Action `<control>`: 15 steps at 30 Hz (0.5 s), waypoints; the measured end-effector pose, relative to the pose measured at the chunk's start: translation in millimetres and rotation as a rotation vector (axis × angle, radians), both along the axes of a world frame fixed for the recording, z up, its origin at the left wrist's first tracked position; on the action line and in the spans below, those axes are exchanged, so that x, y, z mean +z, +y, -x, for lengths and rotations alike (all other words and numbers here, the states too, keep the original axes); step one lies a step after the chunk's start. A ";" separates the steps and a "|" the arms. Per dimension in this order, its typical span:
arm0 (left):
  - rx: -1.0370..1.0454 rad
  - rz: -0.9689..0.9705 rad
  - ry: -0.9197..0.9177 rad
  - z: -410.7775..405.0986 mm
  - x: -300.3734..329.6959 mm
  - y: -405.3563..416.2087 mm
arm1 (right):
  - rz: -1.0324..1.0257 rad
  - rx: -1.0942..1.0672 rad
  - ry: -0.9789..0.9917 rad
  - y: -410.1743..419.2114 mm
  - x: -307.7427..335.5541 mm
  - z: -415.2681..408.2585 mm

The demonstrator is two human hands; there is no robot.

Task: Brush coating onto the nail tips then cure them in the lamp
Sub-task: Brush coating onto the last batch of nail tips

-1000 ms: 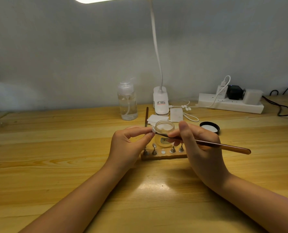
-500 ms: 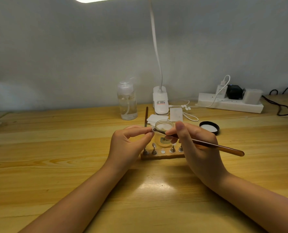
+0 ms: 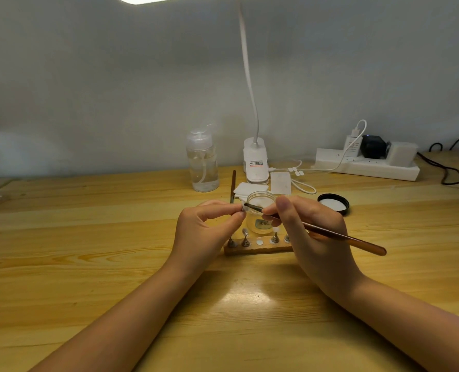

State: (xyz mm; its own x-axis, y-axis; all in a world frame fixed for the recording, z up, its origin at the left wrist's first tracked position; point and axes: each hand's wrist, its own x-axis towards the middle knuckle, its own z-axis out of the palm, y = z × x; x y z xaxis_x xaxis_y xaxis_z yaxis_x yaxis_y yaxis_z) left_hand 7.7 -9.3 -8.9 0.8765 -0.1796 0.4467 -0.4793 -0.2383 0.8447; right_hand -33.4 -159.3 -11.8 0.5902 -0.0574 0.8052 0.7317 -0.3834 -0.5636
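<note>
the left hand pinches a small nail tip in its fingers, raised above the wooden holder so the brush, gripped pen-like by the right hand, can coat it beside the open jar.

The left hand pinches a small pale nail tip between thumb and index finger. The right hand holds a thin brown brush, and its dark bristles touch the tip. Behind them stands a small clear glass jar, open, on the light wooden table. In front of the jar lies a wooden holder strip with small metal stands. The jar's black round lid lies to the right.
</note>
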 end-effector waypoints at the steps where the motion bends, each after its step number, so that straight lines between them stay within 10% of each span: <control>1: 0.001 -0.001 0.001 -0.1 0.1 0.0 | 0.005 0.004 -0.003 0.3 0.3 -0.4; 15: 0.021 0.013 0.013 -0.3 -1.5 1.1 | -0.031 -0.009 0.011 -3.1 -3.1 1.1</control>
